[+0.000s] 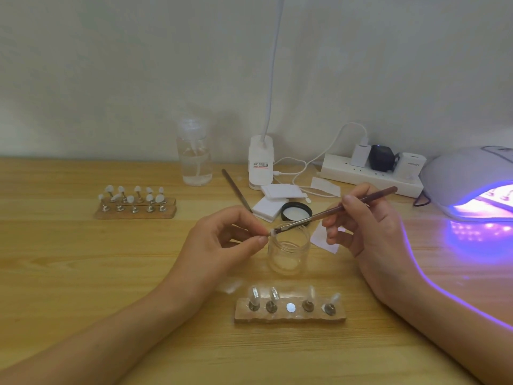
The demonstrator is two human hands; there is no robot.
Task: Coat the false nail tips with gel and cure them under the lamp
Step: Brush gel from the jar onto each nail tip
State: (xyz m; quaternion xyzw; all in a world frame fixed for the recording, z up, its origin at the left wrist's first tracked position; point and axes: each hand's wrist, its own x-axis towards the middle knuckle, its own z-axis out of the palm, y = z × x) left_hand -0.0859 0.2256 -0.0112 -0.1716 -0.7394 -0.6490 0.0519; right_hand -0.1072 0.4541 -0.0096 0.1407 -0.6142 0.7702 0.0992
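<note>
My left hand (224, 240) pinches a small stand carrying a false nail tip (272, 232) above the open glass gel jar (288, 251). My right hand (366, 226) grips a brown brush (341, 208), and its bristles touch the nail tip. In front of me a wooden holder (290, 315) carries several nail tips on metal stands, with one bare metal disc in its middle. A second holder (136, 211) with several tips stands at the back left. The curing lamp (472, 184) glows purple at the right edge.
The jar's black lid (296, 212) and white pads (270, 208) lie behind the jar, beside a second brush (236, 188). A clear pump bottle (195, 157), a clip lamp base (261, 162) and a power strip (372, 173) line the wall. Paper scraps (323, 237) lie under my right hand.
</note>
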